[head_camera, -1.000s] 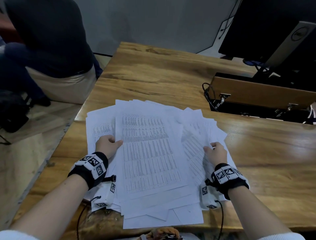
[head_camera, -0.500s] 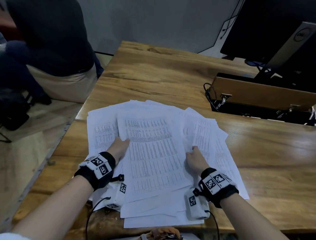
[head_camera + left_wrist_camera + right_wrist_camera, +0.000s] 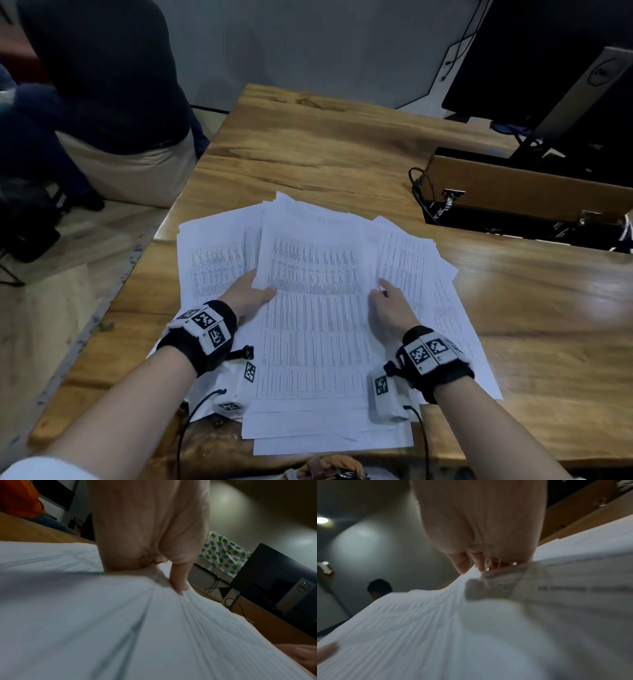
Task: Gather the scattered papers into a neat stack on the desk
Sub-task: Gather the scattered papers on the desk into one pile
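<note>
The papers lie in one messy pile on the wooden tabletop, spread like a fan. There are too many sheets to count. The pile sits between the two hands and under them.

The left hand grasps the left edge of the top sheets. Its thumb lies on top and its fingers go under the paper. From the left wrist camera, the thumb of the left hand presses down on the bent paper.

The right hand grasps the right side of the top sheets. From the right wrist camera, its fingers curl over a paper edge that bends up.

More sheets stick out to the left of the left hand and to the right of the right hand. Close to the person's wrists, the lowest sheets hang a bit over the near edge of the tabletop.

Past the fingertips there is a wide bare stretch of wood, all the way to the far edge. Off to the right of the right hand there is bare wood too, then one brown box with wires. One dark monitor stands behind the box.

One other person sits far to the left of the left hand, off the tabletop.
</note>
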Demonstrator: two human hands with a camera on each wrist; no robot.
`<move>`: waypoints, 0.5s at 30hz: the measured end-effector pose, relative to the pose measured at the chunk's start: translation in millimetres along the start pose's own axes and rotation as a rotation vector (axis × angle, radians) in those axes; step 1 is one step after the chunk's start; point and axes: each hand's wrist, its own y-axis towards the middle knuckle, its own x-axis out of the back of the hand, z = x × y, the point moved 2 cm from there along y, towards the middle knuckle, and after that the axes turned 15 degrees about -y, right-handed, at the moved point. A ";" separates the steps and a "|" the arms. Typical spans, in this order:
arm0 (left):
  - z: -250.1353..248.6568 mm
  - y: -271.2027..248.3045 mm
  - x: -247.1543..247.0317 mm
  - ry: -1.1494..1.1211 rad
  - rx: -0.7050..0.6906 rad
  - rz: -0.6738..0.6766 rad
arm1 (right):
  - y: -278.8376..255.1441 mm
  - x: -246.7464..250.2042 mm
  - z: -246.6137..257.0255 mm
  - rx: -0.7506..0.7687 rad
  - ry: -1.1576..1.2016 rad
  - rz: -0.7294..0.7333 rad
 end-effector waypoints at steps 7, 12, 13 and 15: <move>9.4 0.2 16.6 -0.165 -0.028 -0.034 | 16.6 40.6 -49.3 -0.408 -0.150 -0.183; 3.5 -0.3 13.7 -0.198 -0.015 0.021 | 28.1 33.8 -41.2 -0.238 -0.019 -0.173; 3.1 0.1 11.8 -0.217 -0.014 0.034 | 27.5 31.5 -34.9 -0.206 0.017 -0.141; 2.9 -1.4 7.3 -0.243 -0.007 0.041 | 23.3 27.3 -21.9 -0.143 0.045 -0.063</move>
